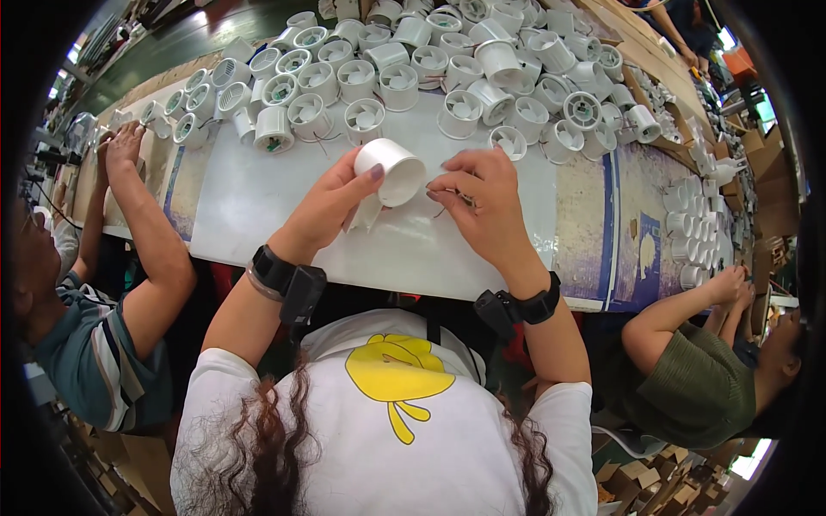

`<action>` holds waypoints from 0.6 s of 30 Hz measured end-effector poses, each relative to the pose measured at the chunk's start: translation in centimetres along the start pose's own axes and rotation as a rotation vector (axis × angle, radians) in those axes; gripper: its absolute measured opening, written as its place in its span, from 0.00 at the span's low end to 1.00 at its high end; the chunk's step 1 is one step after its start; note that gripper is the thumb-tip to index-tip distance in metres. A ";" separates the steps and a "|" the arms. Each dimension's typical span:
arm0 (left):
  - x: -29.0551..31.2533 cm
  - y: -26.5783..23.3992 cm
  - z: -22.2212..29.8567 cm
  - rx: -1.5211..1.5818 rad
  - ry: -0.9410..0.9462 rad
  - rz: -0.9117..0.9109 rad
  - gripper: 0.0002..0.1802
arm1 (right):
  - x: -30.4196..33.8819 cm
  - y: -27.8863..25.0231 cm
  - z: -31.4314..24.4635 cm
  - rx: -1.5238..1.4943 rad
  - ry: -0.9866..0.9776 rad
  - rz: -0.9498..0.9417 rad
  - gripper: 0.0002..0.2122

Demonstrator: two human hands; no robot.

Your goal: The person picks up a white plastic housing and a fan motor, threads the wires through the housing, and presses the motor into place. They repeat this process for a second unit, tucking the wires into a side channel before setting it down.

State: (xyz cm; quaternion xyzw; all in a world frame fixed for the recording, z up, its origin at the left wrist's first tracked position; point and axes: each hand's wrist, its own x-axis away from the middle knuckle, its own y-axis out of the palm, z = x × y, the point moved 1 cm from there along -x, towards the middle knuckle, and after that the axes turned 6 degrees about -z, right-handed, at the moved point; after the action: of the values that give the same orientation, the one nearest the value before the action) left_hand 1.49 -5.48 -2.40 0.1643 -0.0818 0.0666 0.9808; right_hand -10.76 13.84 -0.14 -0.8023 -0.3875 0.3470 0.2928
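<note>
My left hand [331, 202] is closed round a white plastic fan housing [391, 172], a short cylinder tilted with its open end toward me and to the right. A white flap-like part [366, 215] hangs beneath the housing by my left palm. Just right of the housing and apart from it, my right hand [483, 199] is pinched on thin dark wires [440, 206]; where they lead cannot be made out. Both hands are above the white work surface [267, 202]. What is inside the housing is hidden from this side.
A large heap of white fan housings [400, 82], several with fan blades showing, covers the far side of the table. White cylinders [686, 225] stand in rows at the right. One co-worker [103, 327] sits at my left, another [697, 378] at my right.
</note>
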 end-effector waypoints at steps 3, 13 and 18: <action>-1.3 1.3 -0.2 -0.047 0.071 0.012 0.28 | 0.5 -0.2 -0.1 -0.064 0.009 0.112 0.06; -2.5 3.7 0.2 0.025 0.110 -0.040 0.26 | 0.3 0.7 -0.3 -0.050 -0.064 0.189 0.07; -2.0 3.9 0.2 -0.179 0.224 -0.013 0.25 | 0.3 0.4 -1.0 -0.004 -0.080 0.207 0.06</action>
State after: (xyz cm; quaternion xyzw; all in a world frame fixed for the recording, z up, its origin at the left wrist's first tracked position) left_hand -1.10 -2.06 -1.32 0.0684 0.0236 0.0705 0.9949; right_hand -9.70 13.64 0.01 -0.8240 -0.3149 0.4064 0.2380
